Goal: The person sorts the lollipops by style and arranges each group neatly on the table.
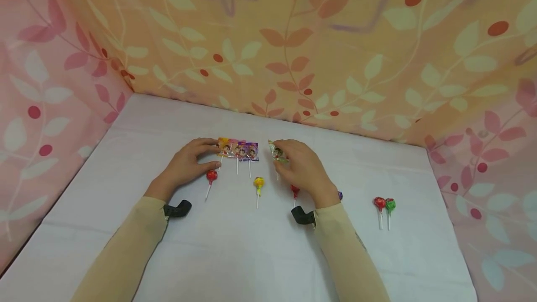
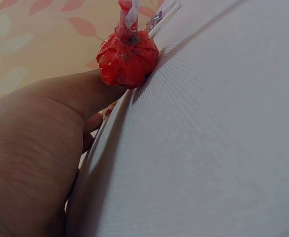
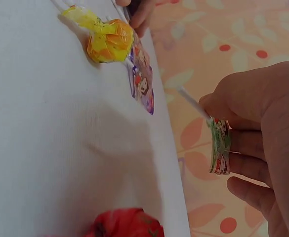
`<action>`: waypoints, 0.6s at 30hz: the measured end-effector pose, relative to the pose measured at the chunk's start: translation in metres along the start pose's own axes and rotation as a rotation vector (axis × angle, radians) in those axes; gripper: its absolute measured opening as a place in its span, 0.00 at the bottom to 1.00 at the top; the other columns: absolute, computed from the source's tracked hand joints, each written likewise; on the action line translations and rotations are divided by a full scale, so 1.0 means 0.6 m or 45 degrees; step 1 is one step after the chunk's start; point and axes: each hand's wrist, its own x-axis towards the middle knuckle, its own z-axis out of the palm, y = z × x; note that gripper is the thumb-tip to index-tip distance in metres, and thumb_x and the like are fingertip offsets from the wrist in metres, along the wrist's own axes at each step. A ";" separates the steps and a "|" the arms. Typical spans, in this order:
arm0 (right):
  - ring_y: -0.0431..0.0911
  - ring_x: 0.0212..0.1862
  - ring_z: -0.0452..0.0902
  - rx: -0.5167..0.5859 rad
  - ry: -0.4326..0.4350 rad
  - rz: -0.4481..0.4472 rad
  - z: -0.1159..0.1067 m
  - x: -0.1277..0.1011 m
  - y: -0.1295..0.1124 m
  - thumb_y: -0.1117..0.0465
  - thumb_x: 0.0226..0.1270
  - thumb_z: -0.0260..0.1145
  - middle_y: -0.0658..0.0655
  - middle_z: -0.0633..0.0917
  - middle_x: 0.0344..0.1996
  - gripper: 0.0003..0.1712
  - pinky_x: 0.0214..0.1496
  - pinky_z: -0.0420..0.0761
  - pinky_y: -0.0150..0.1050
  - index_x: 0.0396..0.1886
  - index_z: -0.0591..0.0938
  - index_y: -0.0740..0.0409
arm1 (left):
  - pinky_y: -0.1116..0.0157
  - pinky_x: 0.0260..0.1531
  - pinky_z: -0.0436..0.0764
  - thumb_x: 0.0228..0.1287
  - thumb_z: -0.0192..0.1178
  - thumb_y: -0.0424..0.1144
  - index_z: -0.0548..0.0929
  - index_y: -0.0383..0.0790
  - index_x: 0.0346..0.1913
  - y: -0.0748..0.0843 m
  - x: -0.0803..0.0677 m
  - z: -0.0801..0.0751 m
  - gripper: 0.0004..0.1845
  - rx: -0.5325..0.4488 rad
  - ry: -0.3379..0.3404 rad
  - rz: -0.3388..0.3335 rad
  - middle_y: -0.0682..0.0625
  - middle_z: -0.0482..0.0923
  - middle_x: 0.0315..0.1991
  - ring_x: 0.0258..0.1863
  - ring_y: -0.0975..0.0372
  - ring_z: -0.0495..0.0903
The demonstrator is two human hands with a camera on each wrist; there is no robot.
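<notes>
Flat wrapped lollipop [image 1: 277, 154] is pinched in the right hand [image 1: 303, 170], lifted just right of a row of three [image 1: 239, 150] on the bench [image 1: 235, 255]. Left hand [image 1: 186, 164] fingers steady that row's left end.

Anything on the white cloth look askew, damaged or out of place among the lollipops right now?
Nothing looks damaged or spilled. One oddity: a small purple lollipop lies mostly hidden behind the right hand, apart from the others. The flat green-wrapped lollipop pinched by that hand sits tilted, apart from the row of flat wrapped lollipops the left hand touches.
</notes>
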 end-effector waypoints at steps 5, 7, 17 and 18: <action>0.53 0.70 0.79 0.009 -0.019 0.003 0.009 0.015 -0.004 0.55 0.74 0.76 0.56 0.87 0.64 0.30 0.77 0.76 0.52 0.71 0.83 0.57 | 0.36 0.78 0.64 0.69 0.78 0.51 0.88 0.45 0.67 0.000 0.001 0.001 0.28 0.000 0.011 0.003 0.45 0.74 0.77 0.80 0.44 0.66; 0.54 0.69 0.79 0.019 -0.023 -0.001 0.014 0.020 -0.004 0.55 0.74 0.76 0.56 0.87 0.64 0.29 0.77 0.75 0.52 0.71 0.83 0.57 | 0.36 0.78 0.64 0.69 0.78 0.51 0.88 0.45 0.67 0.000 0.000 0.001 0.28 -0.005 0.012 -0.001 0.44 0.73 0.77 0.80 0.43 0.66; 0.53 0.70 0.80 0.052 -0.072 0.021 0.040 0.040 -0.006 0.54 0.75 0.73 0.55 0.87 0.66 0.29 0.78 0.74 0.53 0.73 0.83 0.55 | 0.35 0.78 0.64 0.69 0.78 0.51 0.88 0.45 0.67 0.005 -0.001 0.000 0.28 -0.012 0.006 -0.024 0.44 0.73 0.77 0.80 0.43 0.65; 0.53 0.70 0.80 0.051 -0.073 0.018 0.042 0.042 -0.007 0.54 0.75 0.73 0.55 0.87 0.66 0.29 0.78 0.74 0.53 0.73 0.83 0.55 | 0.35 0.78 0.64 0.69 0.78 0.51 0.88 0.45 0.67 0.006 -0.001 -0.001 0.28 -0.009 0.005 -0.026 0.44 0.73 0.77 0.80 0.44 0.65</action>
